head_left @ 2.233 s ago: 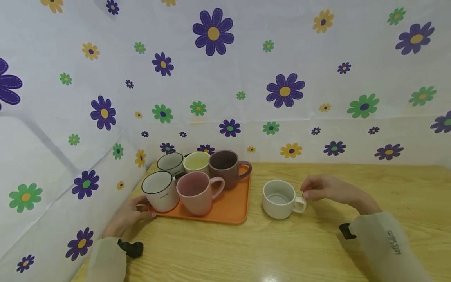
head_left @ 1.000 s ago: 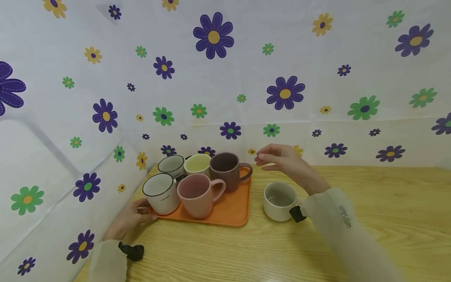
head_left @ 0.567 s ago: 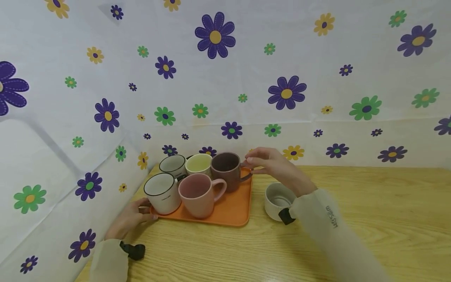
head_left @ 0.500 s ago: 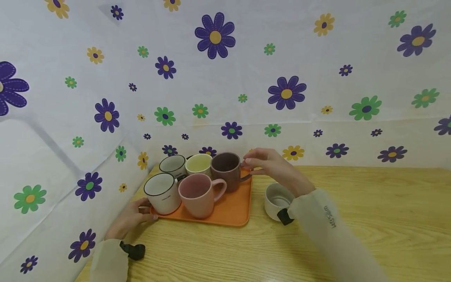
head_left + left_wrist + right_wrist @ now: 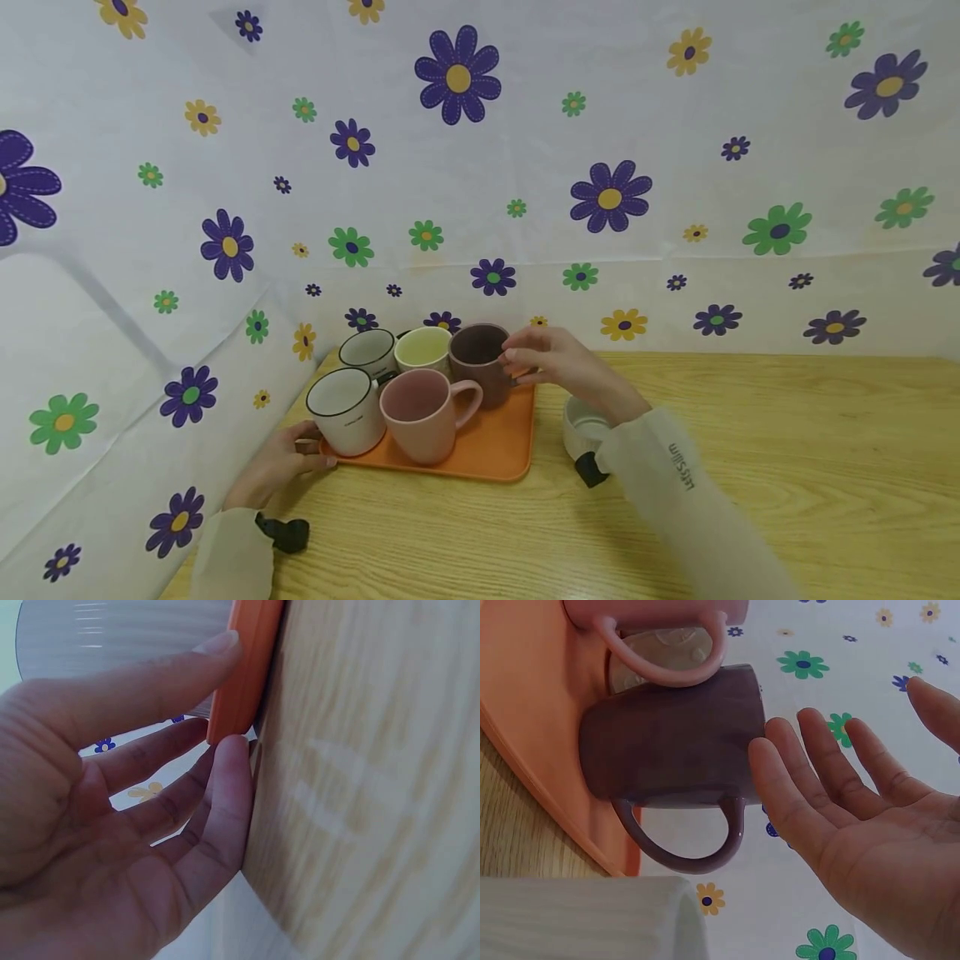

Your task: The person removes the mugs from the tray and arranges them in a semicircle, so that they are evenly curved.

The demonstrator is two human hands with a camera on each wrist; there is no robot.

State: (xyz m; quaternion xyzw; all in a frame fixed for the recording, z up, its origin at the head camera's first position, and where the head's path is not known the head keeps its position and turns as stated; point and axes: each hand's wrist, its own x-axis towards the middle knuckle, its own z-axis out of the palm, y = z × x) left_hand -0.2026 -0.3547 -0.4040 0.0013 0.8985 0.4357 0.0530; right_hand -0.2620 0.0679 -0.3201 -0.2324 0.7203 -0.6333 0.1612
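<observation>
On an orange tray (image 5: 495,446) stands a group of mugs. My left hand (image 5: 273,462) holds the tray's near left corner; in the left wrist view the thumb presses the tray's rim (image 5: 247,675) and the fingers bend against its edge. My right hand (image 5: 562,362) reaches over the tray's right side, beside the dark brown mug (image 5: 480,367). In the right wrist view its fingers (image 5: 780,780) are loosely spread by that mug's rim, with nothing gripped. The brown mug's handle (image 5: 694,862) shows whole there.
Also on the tray are a pink mug (image 5: 416,425), two white mugs with black rims, the front one (image 5: 348,421) nearest my left hand, and a pale yellow mug (image 5: 423,348). A small cream cup (image 5: 581,437) stands on the table under my right wrist. A flowered sheet (image 5: 675,108) hangs behind.
My right hand has left the cream cup's handle, risen, and moved left to the brown mug, passing its handle. My left hand stays at the tray corner. The mugs stand where they were.
</observation>
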